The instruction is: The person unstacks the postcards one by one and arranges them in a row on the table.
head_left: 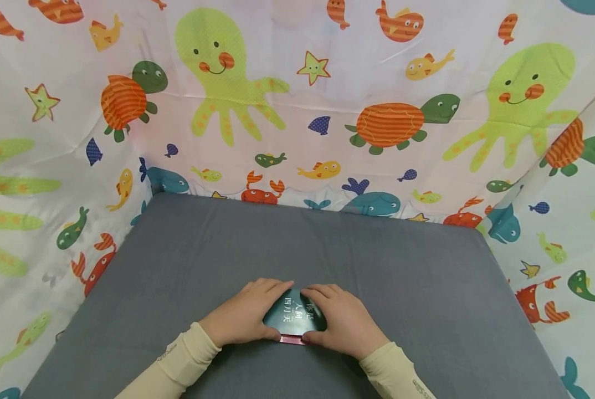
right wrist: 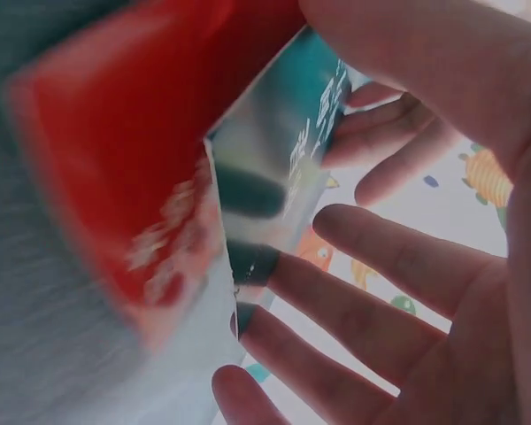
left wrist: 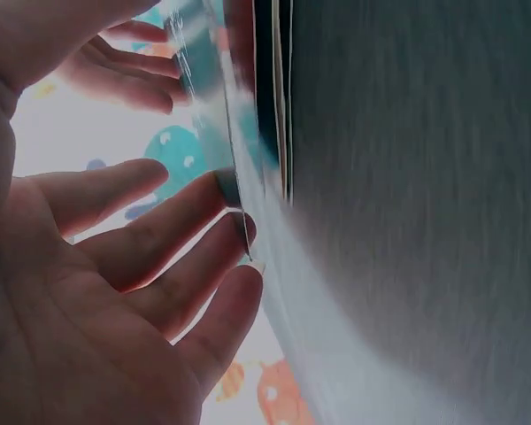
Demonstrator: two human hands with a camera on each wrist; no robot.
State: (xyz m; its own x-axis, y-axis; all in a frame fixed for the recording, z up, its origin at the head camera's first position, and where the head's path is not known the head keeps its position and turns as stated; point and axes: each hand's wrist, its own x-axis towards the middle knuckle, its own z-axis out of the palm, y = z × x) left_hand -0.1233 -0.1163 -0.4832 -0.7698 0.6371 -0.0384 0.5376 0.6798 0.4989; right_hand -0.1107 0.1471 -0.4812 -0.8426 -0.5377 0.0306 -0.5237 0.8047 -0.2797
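Note:
A glossy dark green book [head_left: 290, 321], with white characters on its cover, is held between both hands near the front of the grey surface. My left hand [head_left: 245, 318] grips its left side, thumb at the near edge and fingers at the far edge. Opposite it, my right hand [head_left: 347, 324] holds the right side the same way. A red piece with pale print [right wrist: 133, 159] shows under the green cover in the right wrist view; whether it belongs to the book I cannot tell. Thin layered edges [left wrist: 283, 115] appear in the left wrist view.
Grey cloth [head_left: 302, 244] covers the flat surface under the hands. White curtains [head_left: 287, 116] printed with sea animals stand along the back, left and right sides.

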